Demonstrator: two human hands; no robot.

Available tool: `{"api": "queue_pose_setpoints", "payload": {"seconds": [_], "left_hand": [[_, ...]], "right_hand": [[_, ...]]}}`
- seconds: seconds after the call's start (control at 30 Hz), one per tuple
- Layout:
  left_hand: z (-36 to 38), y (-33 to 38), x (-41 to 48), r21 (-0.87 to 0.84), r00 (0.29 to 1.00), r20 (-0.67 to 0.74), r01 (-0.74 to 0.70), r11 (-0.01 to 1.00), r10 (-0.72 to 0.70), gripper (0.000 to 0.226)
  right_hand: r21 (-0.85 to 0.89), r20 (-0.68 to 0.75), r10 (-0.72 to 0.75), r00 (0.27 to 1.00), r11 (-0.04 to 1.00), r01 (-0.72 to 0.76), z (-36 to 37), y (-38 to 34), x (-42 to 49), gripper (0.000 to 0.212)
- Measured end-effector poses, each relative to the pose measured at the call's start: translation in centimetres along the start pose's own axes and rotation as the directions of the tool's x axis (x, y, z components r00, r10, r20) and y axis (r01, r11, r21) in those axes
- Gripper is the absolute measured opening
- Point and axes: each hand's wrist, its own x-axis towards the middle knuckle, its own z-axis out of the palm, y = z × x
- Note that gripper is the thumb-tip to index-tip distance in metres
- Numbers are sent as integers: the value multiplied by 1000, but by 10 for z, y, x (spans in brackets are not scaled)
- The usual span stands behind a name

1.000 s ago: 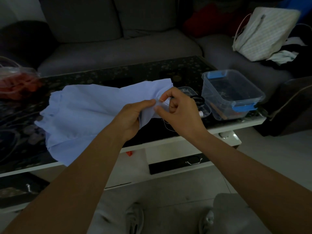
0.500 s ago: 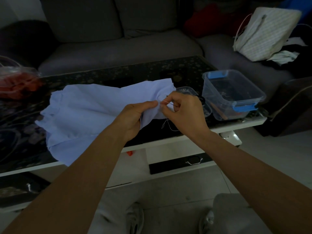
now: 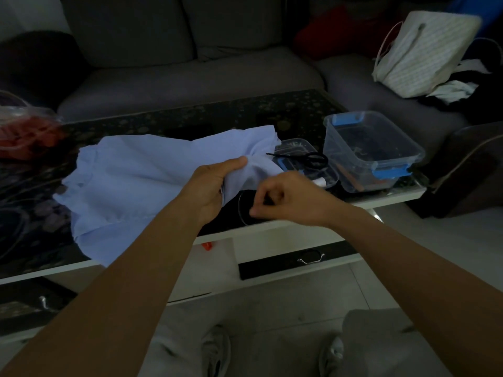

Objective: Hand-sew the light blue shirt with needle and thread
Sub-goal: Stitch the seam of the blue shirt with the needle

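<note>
A grey sofa fills the far side. In front of it stands the dark patterned counter with a white edge. The light blue shirt lies spread over the counter's left and middle, its right end lifted off the surface. A white bag leans on the sofa at the far right. A clear tub with blue clasps sits on the counter's right end. Just left of it is a small clear tray with black scissors across it. The left grip is clenched on the shirt's bunched right end, thumb on top. The right grip, just right of it and nearer, has curled fingers pinching a dark thread that loops below the cloth. The needle cannot be made out.
</note>
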Motion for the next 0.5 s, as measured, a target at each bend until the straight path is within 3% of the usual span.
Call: {"api": "queue_pose_setpoints", "payload": {"seconds": [0.07, 0.17, 0.37, 0.5], "left_hand": [[-1, -1, 1, -1, 1000, 4, -14, 1000, 14, 35], [0, -2, 2, 3, 1000, 13, -20, 1000, 20, 34], [2, -4, 2, 70, 999, 14, -45, 997, 45, 34], [3, -3, 1, 63, 999, -1, -49, 997, 49, 32]], "right_hand": [[70, -287, -6, 958, 997, 27, -1, 1, 3, 17], [62, -479, -13, 878, 997, 49, 5, -1, 9, 16], [-5, -545, 48, 837, 998, -61, 13, 3, 20, 18], [-40, -519, -5, 855, 999, -18, 12, 2, 21, 14]]}}
